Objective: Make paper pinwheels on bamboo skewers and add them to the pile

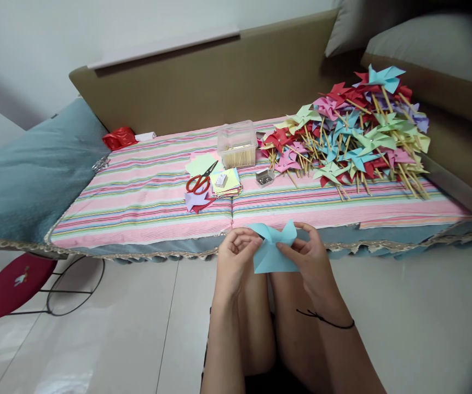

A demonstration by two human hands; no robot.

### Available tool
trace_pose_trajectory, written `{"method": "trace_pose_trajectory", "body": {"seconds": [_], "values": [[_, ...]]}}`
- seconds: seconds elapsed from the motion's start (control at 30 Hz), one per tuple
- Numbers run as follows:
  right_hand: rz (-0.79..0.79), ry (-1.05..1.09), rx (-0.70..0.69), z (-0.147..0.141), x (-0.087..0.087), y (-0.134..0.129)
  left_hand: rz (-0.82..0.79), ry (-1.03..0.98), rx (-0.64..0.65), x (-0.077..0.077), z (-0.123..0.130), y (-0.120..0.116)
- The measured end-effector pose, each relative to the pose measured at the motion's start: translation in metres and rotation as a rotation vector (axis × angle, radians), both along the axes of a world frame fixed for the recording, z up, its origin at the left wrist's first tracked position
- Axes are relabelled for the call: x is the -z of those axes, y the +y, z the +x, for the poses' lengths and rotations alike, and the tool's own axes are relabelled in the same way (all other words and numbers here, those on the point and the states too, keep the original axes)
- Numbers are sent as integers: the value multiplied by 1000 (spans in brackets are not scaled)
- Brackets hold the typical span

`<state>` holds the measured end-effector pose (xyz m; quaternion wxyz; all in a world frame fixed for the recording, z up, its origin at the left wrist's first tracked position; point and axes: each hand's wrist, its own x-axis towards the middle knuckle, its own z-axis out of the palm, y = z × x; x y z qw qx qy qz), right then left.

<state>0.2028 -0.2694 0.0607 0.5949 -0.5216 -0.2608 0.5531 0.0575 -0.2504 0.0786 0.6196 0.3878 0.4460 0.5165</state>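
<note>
A light blue paper square is held up above my lap, its upper corners curled in toward the middle like a partly folded pinwheel. My left hand pinches its left side between thumb and fingers. On the other side, my right hand grips the paper, thumb pressed near the centre and fingers behind. Beyond my hands, on the striped cloth, lie red-handled scissors, a stack of coloured paper, cut lilac paper and a small open box of metal pins.
A clear plastic box of wooden sticks stands behind the paper stack. Many finished paper pinwheels are heaped at the right of the striped cloth. A red plastic bag lies far left, and a red stool stands on the floor.
</note>
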Motion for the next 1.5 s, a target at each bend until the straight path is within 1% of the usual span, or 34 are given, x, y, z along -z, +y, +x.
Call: {"method": "trace_pose_trajectory", "body": {"seconds": [0.1,0.23,0.33,0.4,0.57,0.63,0.93,1.13,1.27,1.5], "values": [[30,-1,-32,-1,2,0,-31,-22,43,2,1,0],[58,-12,-40,0,5,-1,-108,-41,125,2,-1,-1],[52,-12,-47,1,5,0,-128,-53,183,2,-4,-1],[57,-18,-55,1,5,0,-126,-50,196,2,-3,-1],[99,-11,-78,1,7,-1,-100,-36,89,1,2,-2],[105,-15,-83,0,7,-1,-97,-31,67,2,5,-3],[76,6,-86,0,4,-1,-72,-5,35,6,9,-2],[62,14,-86,1,1,-1,-57,59,-11,10,10,-1],[64,12,-87,1,2,-1,-37,108,-7,15,9,0],[66,21,-95,-1,2,-1,-34,149,-8,16,10,0]]}}
